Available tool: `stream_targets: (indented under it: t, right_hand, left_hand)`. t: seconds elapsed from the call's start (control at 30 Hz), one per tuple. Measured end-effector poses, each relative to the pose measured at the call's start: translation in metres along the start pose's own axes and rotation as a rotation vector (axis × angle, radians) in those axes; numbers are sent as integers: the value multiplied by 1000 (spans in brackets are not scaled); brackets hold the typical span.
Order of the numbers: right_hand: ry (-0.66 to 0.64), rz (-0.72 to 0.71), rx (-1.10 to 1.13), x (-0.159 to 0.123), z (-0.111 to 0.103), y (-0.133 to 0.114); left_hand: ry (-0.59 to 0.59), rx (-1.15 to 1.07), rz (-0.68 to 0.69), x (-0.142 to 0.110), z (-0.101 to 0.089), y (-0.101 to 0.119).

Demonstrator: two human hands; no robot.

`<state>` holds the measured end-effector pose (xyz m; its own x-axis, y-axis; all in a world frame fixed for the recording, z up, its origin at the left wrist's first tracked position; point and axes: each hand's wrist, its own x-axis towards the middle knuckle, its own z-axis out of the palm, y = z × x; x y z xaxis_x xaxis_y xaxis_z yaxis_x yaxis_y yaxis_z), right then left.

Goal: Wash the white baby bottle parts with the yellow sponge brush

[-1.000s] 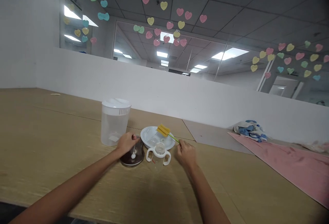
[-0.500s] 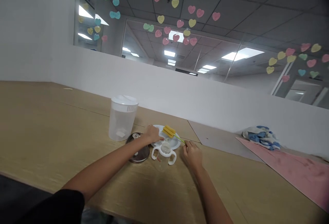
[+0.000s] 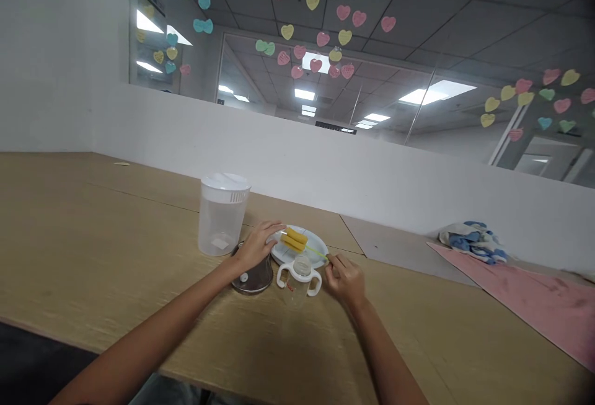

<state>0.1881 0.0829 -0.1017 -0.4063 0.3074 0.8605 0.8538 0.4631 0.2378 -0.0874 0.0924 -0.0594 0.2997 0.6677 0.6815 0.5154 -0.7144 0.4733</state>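
Note:
My right hand [image 3: 344, 278] is closed on the thin green handle of a bottle brush with a yellow sponge head [image 3: 294, 239]. The sponge is above a white plate [image 3: 312, 239]. My left hand [image 3: 259, 244] has its fingers stretched toward the sponge end, thumb apart, with nothing visible in its grasp. In front of the plate stands a clear baby bottle [image 3: 296, 292] with two white side handles and an uncovered mouth. Beneath my left hand and wrist, a dark brown rounded tray-like item [image 3: 258, 278] is partly hidden; a small pale piece lies on it.
A translucent plastic bucket [image 3: 222, 219] with a white lid stands left of the plate. To the right lie a pink sheet [image 3: 525, 293] and a crumpled blue and white cloth [image 3: 473, 242]. A white wall [image 3: 288, 151] borders the wooden table [image 3: 139, 256] behind.
My left hand has drawn back left from the plate, its fingers now raised and stretched. The sponge head has shifted slightly left, while my right hand keeps hold of the brush handle.

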Motion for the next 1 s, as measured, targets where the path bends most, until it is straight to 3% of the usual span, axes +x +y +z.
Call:
stream_targets:
  t: [0.13,0.2,0.43,0.53,0.67,0.77,1.0]
  right_hand:
    - [33,-99,-14,-2,0,-4]
    - [44,-133,-27,-2,0,-5]
    - [38,-209,-45,1,2,-17]
    - [47,-184,-42,1,5,-18]
    - [66,-58,-86,0,7,-11]
    - [50,62,-127,1,6,-6]
    - [43,203,-293,4,-1,0]
  left_hand:
    - [-67,-117,77,-15,5,8]
    - [-36,-179,83,-19,7,12]
    - [266,-394,-302,-24,4,7]
    - [272,-420,-282,-24,4,3]
    - [352,-131,-115,-23,1,-1]
    - [387,171,-86,-23,-2,-5]
    - [167,403,-244,-25,1,-15]
